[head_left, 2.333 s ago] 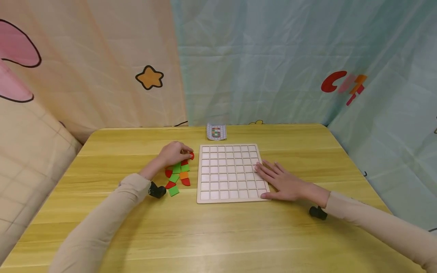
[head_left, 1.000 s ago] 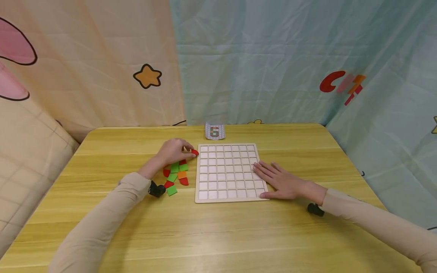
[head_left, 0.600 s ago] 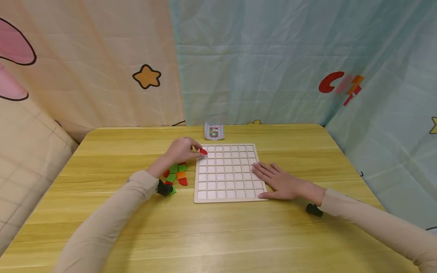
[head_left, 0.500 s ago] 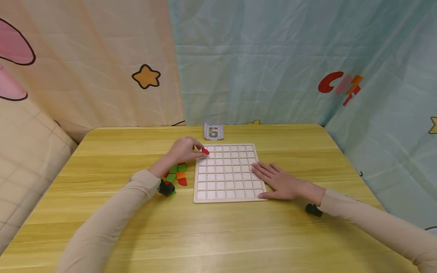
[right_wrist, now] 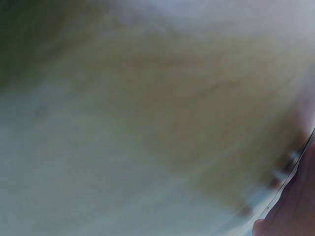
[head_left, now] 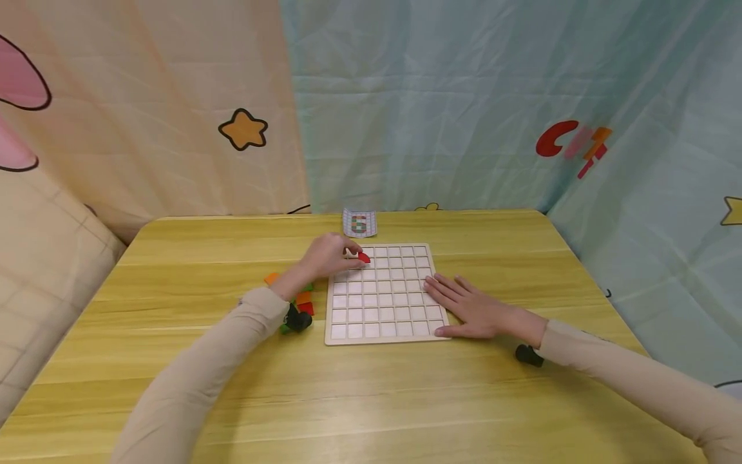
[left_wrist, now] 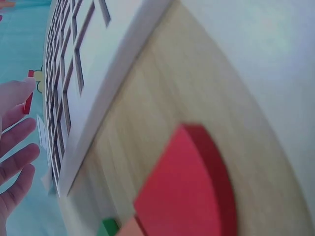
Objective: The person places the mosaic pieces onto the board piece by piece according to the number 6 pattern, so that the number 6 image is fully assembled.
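**Red piece [head_left: 364,258] over grid board [head_left: 378,300]**

Loose tiles [head_left: 304,298] left, partly blocked by black wrist device [head_left: 298,320]. Left hand [head_left: 327,256] pinches red piece over board's far-left cells. Card [head_left: 359,225] behind board. Right hand [head_left: 472,312] spread on board's right edge.

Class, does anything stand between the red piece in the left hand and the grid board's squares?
Nothing visible does. The left hand pinches the red piece above the far left of the board, which that hand partly hides. The right hand lies aside, at the right edge.
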`<action>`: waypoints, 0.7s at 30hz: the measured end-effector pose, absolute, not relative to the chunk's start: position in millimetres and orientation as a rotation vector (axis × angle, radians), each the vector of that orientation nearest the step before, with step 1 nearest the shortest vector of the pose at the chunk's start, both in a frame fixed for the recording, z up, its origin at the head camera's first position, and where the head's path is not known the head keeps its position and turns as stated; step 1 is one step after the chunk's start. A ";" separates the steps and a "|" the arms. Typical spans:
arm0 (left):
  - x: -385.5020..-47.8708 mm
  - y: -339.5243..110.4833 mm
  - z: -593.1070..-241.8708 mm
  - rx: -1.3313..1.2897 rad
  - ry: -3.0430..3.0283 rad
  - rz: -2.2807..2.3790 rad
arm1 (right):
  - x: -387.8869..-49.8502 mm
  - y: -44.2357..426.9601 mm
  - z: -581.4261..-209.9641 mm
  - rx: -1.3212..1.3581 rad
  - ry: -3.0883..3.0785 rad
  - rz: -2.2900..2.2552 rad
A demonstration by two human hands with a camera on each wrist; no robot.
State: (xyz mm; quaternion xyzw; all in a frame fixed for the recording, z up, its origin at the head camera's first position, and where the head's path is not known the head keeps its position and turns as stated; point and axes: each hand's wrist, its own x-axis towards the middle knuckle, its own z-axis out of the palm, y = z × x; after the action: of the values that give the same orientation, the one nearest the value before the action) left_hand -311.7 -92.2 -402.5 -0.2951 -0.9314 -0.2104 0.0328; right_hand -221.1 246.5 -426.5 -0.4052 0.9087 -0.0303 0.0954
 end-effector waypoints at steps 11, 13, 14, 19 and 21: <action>-317.0 -63.3 -404.5 -0.931 -2.890 -0.652 | -220.6 245.9 -425.8 -1.188 2.693 -0.098; -317.2 -59.2 -405.0 -0.933 -2.895 -0.664 | -220.7 245.7 -425.3 -1.188 2.690 -0.101; -317.5 -57.1 -405.2 -0.931 -2.897 -0.663 | -220.8 245.7 -425.4 -1.189 2.690 -0.100; -317.5 -47.1 -405.1 -0.913 -2.915 -0.666 | -221.4 246.0 -425.5 -1.178 2.683 -0.092; -318.1 -43.3 -405.9 -0.908 -2.921 -0.676 | -221.3 246.0 -425.1 -1.166 2.678 -0.087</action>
State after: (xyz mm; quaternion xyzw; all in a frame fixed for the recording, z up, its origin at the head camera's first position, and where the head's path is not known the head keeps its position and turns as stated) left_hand -318.1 -43.3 -405.9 -0.2900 -0.9324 -0.2157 0.0046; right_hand -221.3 246.0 -425.1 -0.3967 0.9109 -0.0296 0.1097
